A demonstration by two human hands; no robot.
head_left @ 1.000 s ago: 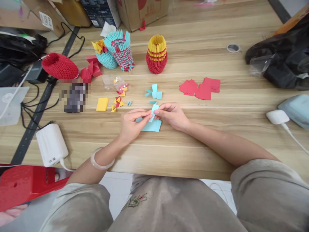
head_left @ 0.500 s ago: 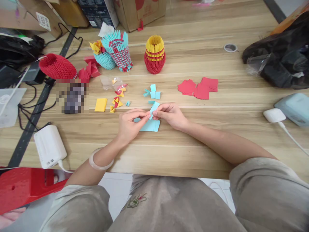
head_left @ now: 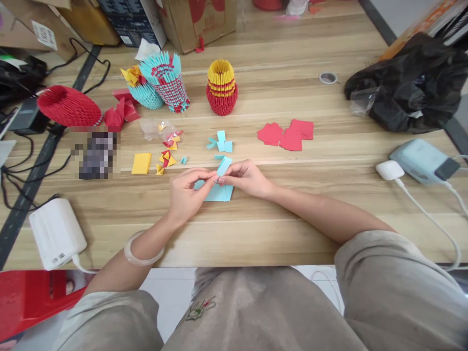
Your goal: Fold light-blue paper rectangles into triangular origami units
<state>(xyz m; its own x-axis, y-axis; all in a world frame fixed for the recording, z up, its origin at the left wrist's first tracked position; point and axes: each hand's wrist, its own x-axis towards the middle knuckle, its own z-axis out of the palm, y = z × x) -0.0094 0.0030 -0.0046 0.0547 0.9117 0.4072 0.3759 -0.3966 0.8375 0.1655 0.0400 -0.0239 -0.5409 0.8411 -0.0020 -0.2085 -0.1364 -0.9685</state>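
Observation:
Between both hands is a small folded strip of light blue paper, tilted above the table. My left hand pinches its lower end with thumb and fingertips. My right hand is closed on the strip's right side, its thumb at the lower edge. Below the hands lie flat light blue paper sheets, partly covered by the fingers. Just beyond the strip are several folded light blue pieces. A tiny blue folded piece and yellow and red folded triangles lie to the left.
A yellow paper stack and a pixelated dark object lie left. Red paper sheets are at right. Behind stand a red-yellow paper vase and a blue-red one. A white power bank sits near the front left edge.
The camera view has shifted, so the table's contents appear further left. My right thumb has moved down along the blue strip toward my left fingertips. Both hands keep hold of it.

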